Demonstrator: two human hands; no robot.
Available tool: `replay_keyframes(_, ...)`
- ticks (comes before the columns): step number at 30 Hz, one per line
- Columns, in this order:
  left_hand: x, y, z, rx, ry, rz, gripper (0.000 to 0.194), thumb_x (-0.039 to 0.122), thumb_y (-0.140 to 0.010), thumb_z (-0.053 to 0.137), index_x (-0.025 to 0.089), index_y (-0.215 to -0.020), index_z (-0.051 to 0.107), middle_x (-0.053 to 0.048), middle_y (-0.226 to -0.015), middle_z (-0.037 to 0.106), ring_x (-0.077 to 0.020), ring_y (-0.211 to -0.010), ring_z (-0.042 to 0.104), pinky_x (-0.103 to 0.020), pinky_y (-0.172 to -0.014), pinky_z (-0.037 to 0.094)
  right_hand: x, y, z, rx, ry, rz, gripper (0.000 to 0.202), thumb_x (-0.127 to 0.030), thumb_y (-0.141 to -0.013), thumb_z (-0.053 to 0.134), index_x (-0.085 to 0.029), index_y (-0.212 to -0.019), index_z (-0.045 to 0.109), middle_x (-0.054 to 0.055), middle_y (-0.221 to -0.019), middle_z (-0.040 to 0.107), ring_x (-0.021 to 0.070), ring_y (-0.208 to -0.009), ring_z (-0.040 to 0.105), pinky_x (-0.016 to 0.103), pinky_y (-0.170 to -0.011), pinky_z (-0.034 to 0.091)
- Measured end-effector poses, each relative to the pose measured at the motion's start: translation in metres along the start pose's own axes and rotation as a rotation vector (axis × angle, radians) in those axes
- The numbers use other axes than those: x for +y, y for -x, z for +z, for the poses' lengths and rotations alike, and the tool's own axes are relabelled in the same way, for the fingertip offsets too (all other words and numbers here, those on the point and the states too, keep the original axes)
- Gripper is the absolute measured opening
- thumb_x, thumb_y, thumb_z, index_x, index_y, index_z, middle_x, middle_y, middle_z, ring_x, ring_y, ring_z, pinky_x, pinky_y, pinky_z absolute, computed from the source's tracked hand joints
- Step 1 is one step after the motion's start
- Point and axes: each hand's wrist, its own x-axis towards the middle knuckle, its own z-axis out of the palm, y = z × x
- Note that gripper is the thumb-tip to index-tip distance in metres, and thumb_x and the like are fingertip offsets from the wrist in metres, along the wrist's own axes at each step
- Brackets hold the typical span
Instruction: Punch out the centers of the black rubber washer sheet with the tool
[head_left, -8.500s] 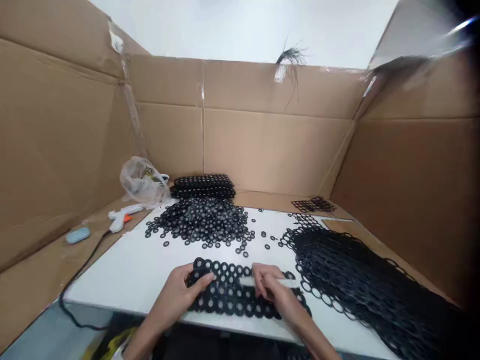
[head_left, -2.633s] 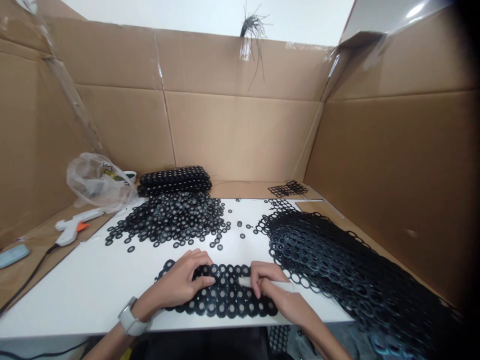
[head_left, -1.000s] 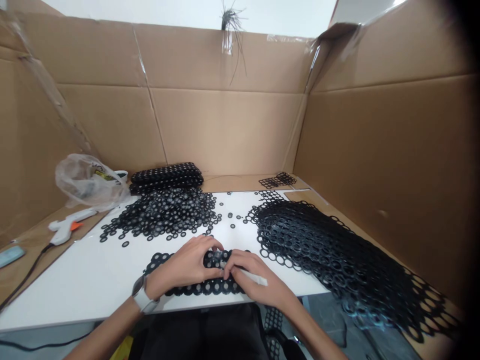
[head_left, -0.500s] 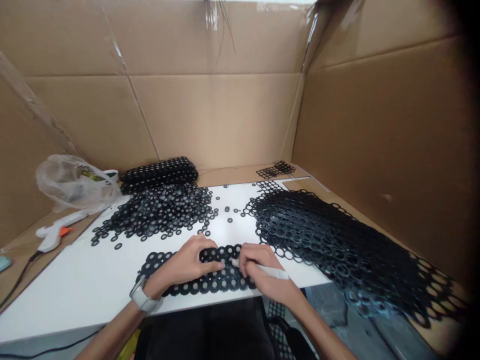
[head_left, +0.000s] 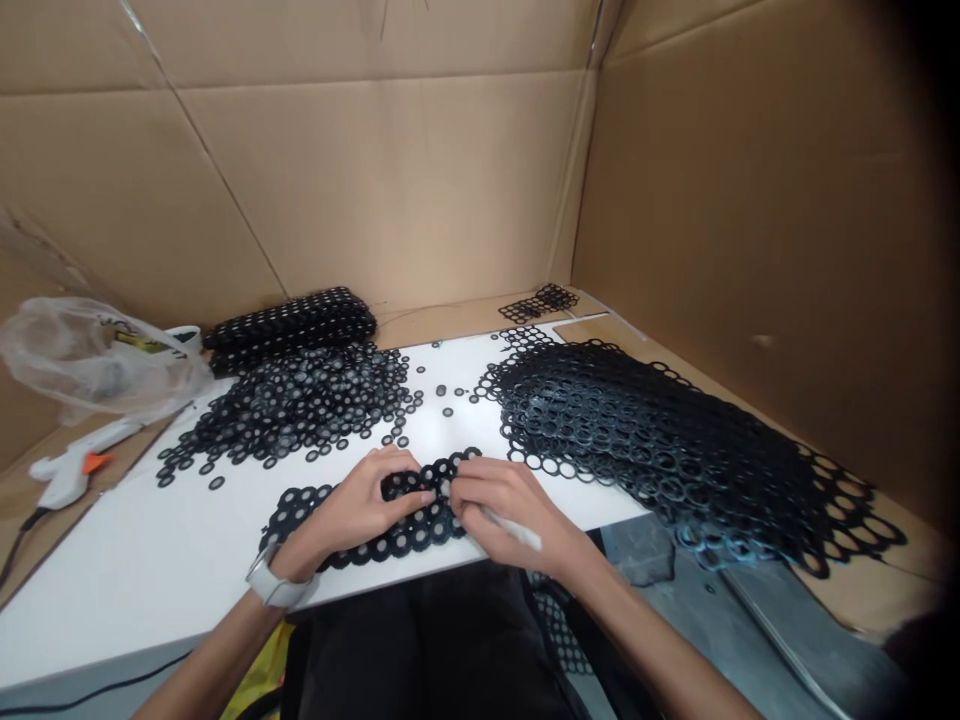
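Along the near edge of the white table lies a strip of joined black rings with pale grey centres (head_left: 390,543). My left hand (head_left: 367,505), with a light watch band at its wrist, grips the strip, its thumb on the rings and its fingers curled at the far edge. My right hand (head_left: 506,505) is closed beside the left thumb, around a slim white stick-like tool (head_left: 517,530) whose rear end sticks out towards the wrist. The tool's tip is hidden by the fingers, which are at the strip's right part.
A heap of small black discs (head_left: 292,400) lies behind my left hand, with rolled black mesh (head_left: 292,325) behind it. Stacked black ring netting (head_left: 600,420) covers the right side. At left are a white glue gun (head_left: 75,470) and a plastic bag (head_left: 97,350). Cardboard walls (head_left: 390,180) surround the table.
The camera view has tipped down and turned slightly. My right hand has closed in on the left thumb, and the white tool now points more steeply down towards the wrist.
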Motion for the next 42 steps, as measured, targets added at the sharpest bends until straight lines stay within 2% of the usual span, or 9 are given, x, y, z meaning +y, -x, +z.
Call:
replay_keyframes(4,0.002,0.001,-0.003,0.020,0.075,-0.009,0.023,0.040,-0.097,0.076,0.021,-0.088,0.068,-0.001,-0.091,0.068,-0.0212,-0.092,0.064,-0.032,-0.086,0.046,-0.003,-0.001,0.004,-0.066,0.212,-0.052,0.012,-0.011,-0.095,0.059,-0.022,-0.089,0.059,-0.001,-0.087,0.064,0.0170,-0.078,0.053,0.033,-0.065,0.029)
replay_keyframes(11,0.003,0.001,-0.002,0.023,0.081,-0.005,0.022,0.039,-0.096,0.075,0.021,-0.087,0.067,0.000,-0.090,0.067,-0.0211,-0.090,0.063,-0.031,-0.084,0.046,-0.003,-0.002,0.007,-0.087,0.280,-0.080,0.010,-0.012,-0.094,0.062,-0.022,-0.094,0.061,0.000,-0.092,0.068,0.0187,-0.083,0.057,0.034,-0.065,0.029)
replay_keyframes(14,0.004,0.000,-0.003,0.022,0.071,-0.012,0.023,0.041,-0.098,0.073,0.021,-0.090,0.066,0.000,-0.091,0.066,-0.0209,-0.090,0.063,-0.031,-0.085,0.046,-0.001,-0.001,0.008,-0.025,0.209,-0.087,0.013,-0.009,-0.092,0.060,-0.022,-0.092,0.062,0.000,-0.089,0.067,0.0178,-0.079,0.057,0.033,-0.064,0.030)
replay_keyframes(20,0.003,0.002,-0.001,0.029,0.079,-0.040,0.025,0.048,-0.099,0.071,0.023,-0.098,0.069,-0.001,-0.100,0.072,-0.0231,-0.098,0.067,-0.033,-0.092,0.050,0.000,0.003,-0.001,0.181,-0.161,-0.038,0.024,-0.003,-0.088,0.046,-0.020,-0.076,0.057,-0.001,-0.073,0.059,0.0136,-0.064,0.054,0.028,-0.062,0.034)
replay_keyframes(26,0.001,-0.006,-0.003,-0.028,0.071,-0.059,0.029,0.042,-0.097,0.074,0.026,-0.122,0.075,-0.006,-0.128,0.077,-0.0287,-0.123,0.068,-0.041,-0.112,0.048,0.001,0.002,-0.001,0.192,-0.143,0.163,0.025,-0.006,-0.089,0.044,-0.020,-0.071,0.054,-0.002,-0.070,0.058,0.0134,-0.063,0.055,0.028,-0.062,0.033)
replay_keyframes(30,0.011,-0.018,-0.009,-0.110,0.038,-0.043,0.022,0.030,-0.092,0.074,0.024,-0.113,0.075,-0.004,-0.118,0.079,-0.0271,-0.113,0.070,-0.038,-0.104,0.051,0.002,0.002,0.001,0.179,-0.102,0.191,0.023,-0.007,-0.089,0.046,-0.020,-0.072,0.053,-0.002,-0.071,0.059,0.0132,-0.064,0.056,0.028,-0.063,0.032)
replay_keyframes(32,0.017,-0.023,-0.009,-0.141,0.035,-0.039,0.019,0.031,-0.090,0.077,0.023,-0.107,0.075,-0.002,-0.109,0.079,-0.0262,-0.104,0.071,-0.035,-0.095,0.053,0.002,0.002,0.001,0.171,-0.103,0.195,0.023,-0.008,-0.089,0.046,-0.020,-0.072,0.053,-0.002,-0.071,0.059,0.0131,-0.064,0.056,0.028,-0.063,0.032)
replay_keyframes(35,0.018,-0.027,-0.003,-0.109,0.025,-0.064,0.024,0.040,-0.086,0.084,0.023,-0.099,0.075,-0.001,-0.098,0.079,-0.0260,-0.096,0.071,-0.034,-0.086,0.052,0.001,0.002,0.000,0.176,-0.136,0.202,0.023,-0.009,-0.089,0.046,-0.020,-0.072,0.055,-0.002,-0.071,0.061,0.0135,-0.064,0.057,0.028,-0.062,0.033)
replay_keyframes(42,0.002,-0.019,0.013,0.011,0.041,-0.109,0.033,0.048,-0.088,0.085,0.025,-0.110,0.079,-0.005,-0.111,0.078,-0.0296,-0.106,0.069,-0.039,-0.095,0.050,0.000,0.003,-0.004,0.156,-0.208,0.205,0.024,-0.009,-0.090,0.044,-0.021,-0.071,0.053,-0.002,-0.071,0.059,0.0140,-0.064,0.055,0.028,-0.062,0.035)
